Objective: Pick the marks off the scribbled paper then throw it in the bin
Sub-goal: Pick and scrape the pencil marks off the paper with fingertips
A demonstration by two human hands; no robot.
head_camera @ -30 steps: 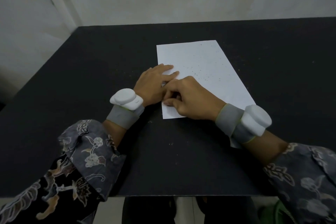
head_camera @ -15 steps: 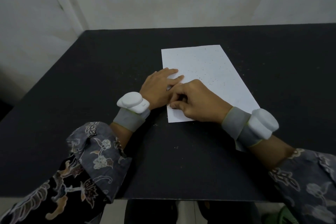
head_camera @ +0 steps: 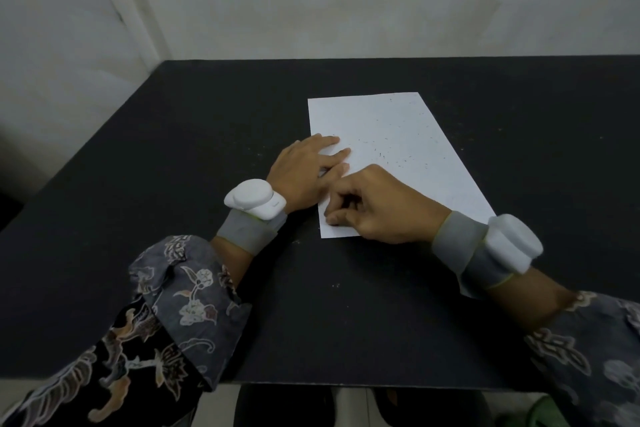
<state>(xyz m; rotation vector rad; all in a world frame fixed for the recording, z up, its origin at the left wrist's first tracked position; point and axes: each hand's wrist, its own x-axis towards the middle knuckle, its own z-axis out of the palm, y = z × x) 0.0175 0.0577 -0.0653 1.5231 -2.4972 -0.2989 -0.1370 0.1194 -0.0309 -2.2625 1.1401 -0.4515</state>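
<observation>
Both your hands on paper [head_camera: 398, 135], long axis running away rightward, left hand [head_camera: 304, 170] flat pressing its left edge, right hand [head_camera: 377, 208] fingers curled at near corner, pinch unclear, bare table [head_camera: 173, 184] all round.

A black table [head_camera: 346, 305] fills most of the view, its near edge running along the bottom. Tiny pale specks [head_camera: 335, 285] dot its surface near the middle. Beyond its far edge stands an off-white wall [head_camera: 381, 0]. Something green [head_camera: 547, 414] shows under the table's near right edge.
</observation>
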